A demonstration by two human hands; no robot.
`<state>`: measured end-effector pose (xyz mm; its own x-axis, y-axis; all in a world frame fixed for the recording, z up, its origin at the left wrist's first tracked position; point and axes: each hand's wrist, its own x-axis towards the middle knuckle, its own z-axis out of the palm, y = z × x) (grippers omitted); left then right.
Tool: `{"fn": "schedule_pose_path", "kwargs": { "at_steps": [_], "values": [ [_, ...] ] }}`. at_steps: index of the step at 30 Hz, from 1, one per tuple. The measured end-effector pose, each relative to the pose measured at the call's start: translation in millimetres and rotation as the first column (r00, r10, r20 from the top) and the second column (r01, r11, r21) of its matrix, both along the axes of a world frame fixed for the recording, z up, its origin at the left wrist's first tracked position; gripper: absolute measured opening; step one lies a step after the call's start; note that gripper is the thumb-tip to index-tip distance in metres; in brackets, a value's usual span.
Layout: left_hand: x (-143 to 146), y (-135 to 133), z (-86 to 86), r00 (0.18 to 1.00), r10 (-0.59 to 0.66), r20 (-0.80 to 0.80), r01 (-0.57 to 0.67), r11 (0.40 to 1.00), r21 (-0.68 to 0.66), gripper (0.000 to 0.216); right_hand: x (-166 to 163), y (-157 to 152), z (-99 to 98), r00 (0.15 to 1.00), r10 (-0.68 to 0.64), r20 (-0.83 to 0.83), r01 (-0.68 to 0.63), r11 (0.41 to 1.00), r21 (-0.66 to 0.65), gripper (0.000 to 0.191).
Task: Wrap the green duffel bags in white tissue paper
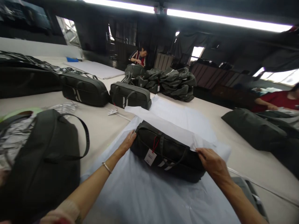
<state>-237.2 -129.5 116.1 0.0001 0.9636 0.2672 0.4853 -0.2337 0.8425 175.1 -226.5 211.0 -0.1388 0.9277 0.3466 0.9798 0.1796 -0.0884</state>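
Observation:
A dark duffel bag [168, 149] with white stripes, two handles and a white hang tag [150, 157] on a red cord lies on a large white sheet [144, 193]. My left hand [129, 141], a bangle on its wrist, grips the bag's left end; its fingertips are partly out of sight behind the corner. At the right end my right hand [213, 165] pinches the edge of white wrapping paper [179, 129], which stands up along the bag's far side.
On the left stands a bag [46, 149] with crumpled paper beside it. Behind are two finished-looking bags [85, 90] and a heap of limp bags [173, 82]. More bags [254, 129] lie at right near a person in red [277, 101]; another person [138, 57] sits at the back.

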Motion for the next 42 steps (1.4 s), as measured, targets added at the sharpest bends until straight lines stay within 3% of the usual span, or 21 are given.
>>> {"fn": "schedule_pose_path", "kwargs": {
  "at_steps": [4,7,9,11,13,15,16,19,22,24,26,28,32,35,36,37,39,40,41,42],
  "values": [
    [5.0,-4.0,-15.8,0.999,-0.044,-0.026,0.045,0.999,0.001,0.047,10.7,1.9,-11.4,0.993,0.08,0.085,-0.092,0.986,0.141,0.024],
    [10.4,-16.6,-3.6,0.999,0.048,-0.007,-0.047,0.997,0.053,0.047,11.1,-2.7,-15.6,0.979,0.146,0.144,-0.179,0.949,0.258,0.022],
    [18.9,-22.4,24.8,0.996,0.091,0.004,-0.09,0.982,0.163,0.046,7.5,-6.8,-17.2,0.97,0.167,0.177,-0.213,0.936,0.28,0.02],
    [37.7,-23.9,66.9,0.997,0.032,-0.072,-0.002,0.928,0.374,0.044,2.4,-10.6,-18.5,0.966,0.164,0.198,-0.218,0.931,0.292,0.021],
    [68.4,-20.2,110.1,0.946,-0.106,-0.306,0.268,0.788,0.555,0.045,-2.9,-14.0,-19.5,0.967,0.13,0.219,-0.195,0.932,0.304,0.023],
    [106.1,-12.8,137.5,0.81,-0.201,-0.552,0.526,0.664,0.531,0.051,-7.3,-17.5,-20.4,0.966,0.085,0.243,-0.16,0.937,0.311,0.026],
    [124.7,-8.7,142.0,0.734,-0.24,-0.635,0.617,0.625,0.477,0.056,-9.1,-19.3,-20.8,0.965,0.066,0.256,-0.146,0.94,0.31,0.027],
    [168.5,-0.5,122.5,0.528,-0.379,-0.76,0.789,0.549,0.275,0.075,-13.3,-24.6,-22.3,0.961,0.028,0.277,-0.115,0.945,0.306,0.032],
    [188.1,-1.6,89.9,0.41,-0.47,-0.782,0.853,0.501,0.146,0.083,-16.1,-28.7,-25.6,0.967,0.001,0.254,-0.08,0.951,0.299,0.036],
    [192.3,-5.5,82.4,0.409,-0.48,-0.776,0.844,0.523,0.121,0.088,-17.9,-30.0,-28.7,0.975,-0.008,0.222,-0.059,0.954,0.295,0.039],
    [195.1,-8.5,87.8,0.449,-0.455,-0.769,0.811,0.569,0.137,0.096,-20.1,-30.2,-31.6,0.981,-0.012,0.193,-0.047,0.952,0.301,0.041],
    [199.5,-8.5,97.3,0.481,-0.412,-0.774,0.795,0.577,0.187,0.098,-22.8,-29.8,-32.7,0.986,-0.008,0.167,-0.046,0.948,0.316,0.042],
    [208.9,-2.7,98.3,0.372,-0.453,-0.81,0.89,0.423,0.172,0.084,-22.3,-32.0,-26.6,0.997,0.043,0.067,-0.062,0.949,0.308,0.043],
    [211.0,-1.4,87.2,0.338,-0.502,-0.796,0.908,0.398,0.135,0.075,-3.3,-41.5,-22.6,0.975,0.041,-0.217,0.017,0.966,0.257,0.034],
    [210.9,-2.2,84.5,0.351,-0.505,-0.789,0.903,0.405,0.142,0.073,7.3,-46.3,-23.9,0.909,-0.033,-0.416,0.142,0.962,0.234,0.029],
    [210.6,-3.4,82.8,0.36,-0.506,-0.784,0.9,0.41,0.148,0.071,19.0,-51.4,-27.2,0.763,-0.135,-0.632,0.307,0.936,0.17,0.031],
    [210.3,-5.9,81.6,0.359,-0.507,-0.784,0.898,0.416,0.143,0.069,42.2,-61.1,-39.0,0.303,-0.304,-0.903,0.564,0.821,-0.087,0.058],
    [210.4,-6.7,81.5,0.353,-0.506,-0.787,0.899,0.417,0.135,0.068,51.8,-64.5,-46.8,0.099,-0.351,-0.931,0.596,0.77,-0.227,0.073],
    [210.6,-7.2,81.2,0.349,-0.504,-0.79,0.899,0.417,0.131,0.068,59.1,-66.4,-55.3,-0.04,-0.383,-0.923,0.578,0.745,-0.334,0.085],
    [210.9,-7.2,80.7,0.352,-0.5,-0.791,0.898,0.417,0.136,0.068,63.9,-66.3,-63.7,-0.117,-0.402,-0.908,0.535,0.745,-0.398,0.092]
  ]
}}
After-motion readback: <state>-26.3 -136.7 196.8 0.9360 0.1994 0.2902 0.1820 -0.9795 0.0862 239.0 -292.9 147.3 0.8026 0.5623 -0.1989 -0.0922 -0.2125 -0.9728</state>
